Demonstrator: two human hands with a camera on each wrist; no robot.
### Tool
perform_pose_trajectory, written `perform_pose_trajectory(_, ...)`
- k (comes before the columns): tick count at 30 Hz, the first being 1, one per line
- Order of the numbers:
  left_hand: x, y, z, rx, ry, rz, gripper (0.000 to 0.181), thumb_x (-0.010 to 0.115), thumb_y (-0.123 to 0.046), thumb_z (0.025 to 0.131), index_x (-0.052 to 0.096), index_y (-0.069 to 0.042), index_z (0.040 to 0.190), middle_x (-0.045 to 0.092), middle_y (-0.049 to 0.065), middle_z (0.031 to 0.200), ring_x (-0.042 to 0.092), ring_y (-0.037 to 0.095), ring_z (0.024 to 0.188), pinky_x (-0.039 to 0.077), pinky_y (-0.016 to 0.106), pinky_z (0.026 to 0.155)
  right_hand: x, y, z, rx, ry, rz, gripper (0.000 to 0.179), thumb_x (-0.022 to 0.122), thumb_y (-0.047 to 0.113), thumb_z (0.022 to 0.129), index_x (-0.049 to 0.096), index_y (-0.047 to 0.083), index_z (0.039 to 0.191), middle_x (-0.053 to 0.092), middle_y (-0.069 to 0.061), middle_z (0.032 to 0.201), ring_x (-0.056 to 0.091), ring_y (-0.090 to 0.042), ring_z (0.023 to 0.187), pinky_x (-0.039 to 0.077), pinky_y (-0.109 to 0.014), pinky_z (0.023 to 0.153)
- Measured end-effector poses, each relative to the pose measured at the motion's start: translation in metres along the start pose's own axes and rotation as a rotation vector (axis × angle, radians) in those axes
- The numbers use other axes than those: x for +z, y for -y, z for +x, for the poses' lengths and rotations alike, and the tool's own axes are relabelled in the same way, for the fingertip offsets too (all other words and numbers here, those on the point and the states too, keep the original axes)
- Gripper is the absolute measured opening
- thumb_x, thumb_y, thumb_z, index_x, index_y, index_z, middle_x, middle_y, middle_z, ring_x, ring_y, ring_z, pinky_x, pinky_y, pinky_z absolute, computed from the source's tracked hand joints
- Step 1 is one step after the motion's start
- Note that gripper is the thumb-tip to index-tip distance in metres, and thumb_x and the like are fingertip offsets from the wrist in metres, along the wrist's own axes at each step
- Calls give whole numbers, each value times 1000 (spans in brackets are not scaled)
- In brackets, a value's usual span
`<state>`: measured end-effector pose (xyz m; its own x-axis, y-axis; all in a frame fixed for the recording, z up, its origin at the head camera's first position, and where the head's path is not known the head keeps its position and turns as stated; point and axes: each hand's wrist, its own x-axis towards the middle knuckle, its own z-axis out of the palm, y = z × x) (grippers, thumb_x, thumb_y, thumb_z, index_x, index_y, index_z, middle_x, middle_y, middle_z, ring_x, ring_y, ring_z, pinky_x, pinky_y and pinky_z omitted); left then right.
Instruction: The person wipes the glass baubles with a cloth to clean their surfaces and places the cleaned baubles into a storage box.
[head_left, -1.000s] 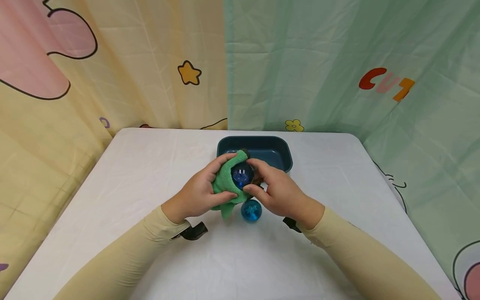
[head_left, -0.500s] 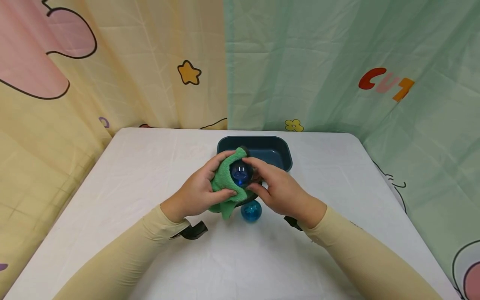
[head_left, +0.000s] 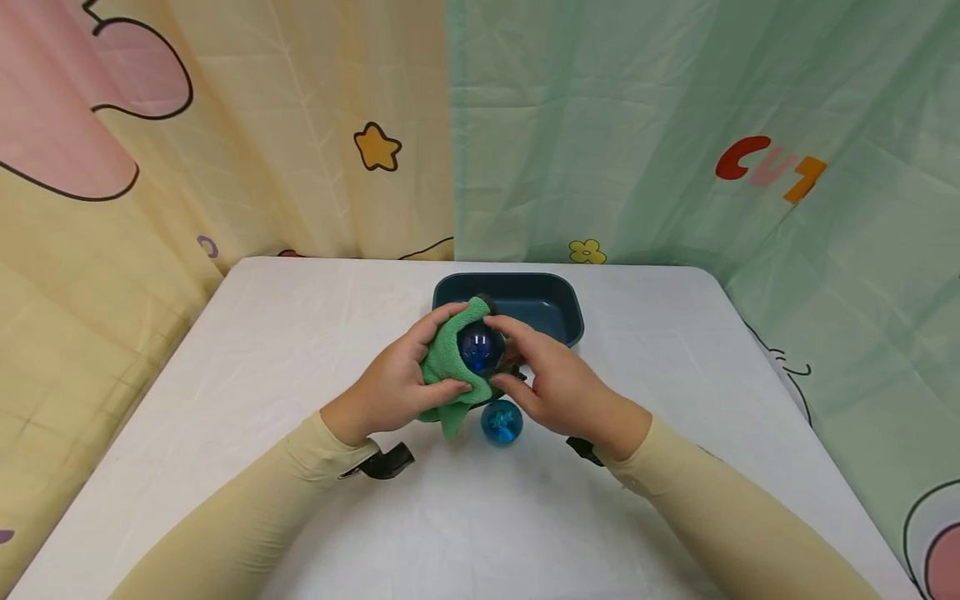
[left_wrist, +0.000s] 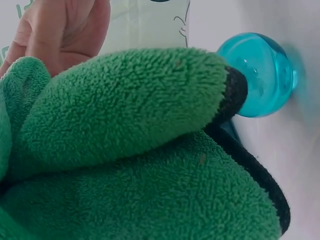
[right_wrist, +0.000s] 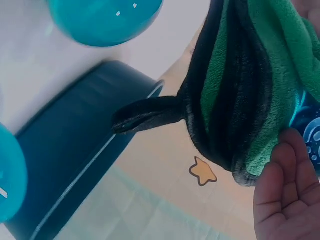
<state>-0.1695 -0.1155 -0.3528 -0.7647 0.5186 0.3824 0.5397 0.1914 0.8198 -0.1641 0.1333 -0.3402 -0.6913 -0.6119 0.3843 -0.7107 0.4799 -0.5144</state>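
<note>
In the head view my left hand [head_left: 393, 375] grips a green towel [head_left: 447, 358] with black edging, folded around a dark blue clear ball [head_left: 481, 347]. The fingers and thumb of my right hand [head_left: 558, 379] hold the ball's right side. The left wrist view is mostly filled by the fluffy towel [left_wrist: 130, 110]. From the right wrist, the ball [right_wrist: 311, 130] shows partly, with my right fingers [right_wrist: 287, 170] curved at it and a black loop hanging off the towel. A light blue clear ball [head_left: 502, 422] sits on the table just below the hands.
Behind the hands stands a dark blue rectangular tray [head_left: 558, 321]. The right wrist view shows two teal balls, one at the top [right_wrist: 105, 20] and one at the left edge [right_wrist: 10, 175]. A white cloth covers the table [head_left: 330, 308], and patterned curtains [head_left: 637, 125] hang beyond it.
The towel and dark blue ball have shifted slightly left, and the towel's folds have changed. Both hands keep nearly the same places; the light blue ball stays put.
</note>
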Motion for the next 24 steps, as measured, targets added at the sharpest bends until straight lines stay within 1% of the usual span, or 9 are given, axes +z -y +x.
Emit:
perform_pose_trajectory(3, 0, -1, 0, -7, 1, -18, 84, 80, 0, 90, 36, -13, 161, 53, 9, 154, 61, 25, 125, 54, 24, 100, -1, 1, 0, -24, -10, -26, 63, 72, 3, 98, 41, 1, 153, 68, -14, 129, 73, -21, 102, 62, -37, 89)
perform_pose_trajectory(5, 0, -2, 0, -7, 3, -21, 84, 80, -1, 91, 36, -13, 161, 53, 10, 155, 60, 25, 126, 54, 24, 100, 0, 1, 0, -24, -16, -41, 62, 72, 3, 98, 43, 1, 153, 68, -15, 130, 73, -21, 102, 62, -37, 90)
perform_pose_trajectory(8, 1, -3, 0, -4, 1, -12, 84, 79, -1, 91, 35, -12, 162, 52, 10, 155, 60, 25, 127, 53, 24, 102, 0, 1, 0, 1, -16, -48, 62, 73, 10, 99, 42, 0, 151, 73, -11, 117, 73, -18, 95, 63, -34, 82)
perform_pose_trajectory(11, 2, -4, -1, -6, 6, -7, 83, 79, -1, 92, 35, -12, 162, 52, 11, 155, 59, 26, 128, 52, 24, 103, 0, 2, 0, 58, -7, -31, 58, 73, 18, 100, 45, -2, 147, 75, -5, 100, 72, -14, 86, 61, -30, 75)
perform_pose_trajectory(13, 2, -3, -2, -10, 11, -7, 83, 79, -1, 92, 35, -12, 161, 52, 11, 155, 59, 26, 128, 52, 24, 103, 1, 2, 1, 91, -8, -14, 56, 73, 21, 101, 48, -2, 144, 75, -3, 94, 71, -13, 84, 60, -30, 74)
perform_pose_trajectory(15, 3, -2, -2, -6, 16, -7, 83, 80, -1, 92, 36, -12, 161, 52, 11, 155, 59, 26, 128, 53, 25, 102, 2, 2, 1, 100, -10, 0, 54, 72, 23, 101, 50, -2, 144, 74, -3, 98, 71, -12, 87, 61, -31, 79)
perform_pose_trajectory(17, 3, -1, -1, 2, 16, -6, 83, 80, -1, 91, 36, -11, 161, 52, 11, 155, 59, 26, 128, 53, 25, 103, 2, 1, 0, 83, -14, 14, 58, 73, 22, 101, 47, -2, 147, 74, -5, 104, 72, -13, 91, 61, -30, 78)
perform_pose_trajectory(21, 1, 1, -1, 12, 1, -2, 84, 80, 0, 90, 36, -11, 161, 53, 11, 154, 59, 26, 128, 52, 25, 103, 1, 0, -1, 1, -15, 13, 68, 74, 14, 99, 36, -1, 154, 73, -10, 117, 72, -17, 99, 61, -31, 78)
perform_pose_trajectory(24, 0, 1, 0, 7, 5, -11, 84, 80, 0, 91, 35, -12, 161, 52, 11, 154, 60, 26, 127, 53, 25, 102, 1, -1, -2, -46, -17, -23, 67, 73, 6, 98, 37, -1, 154, 69, -15, 126, 72, -21, 103, 62, -35, 85)
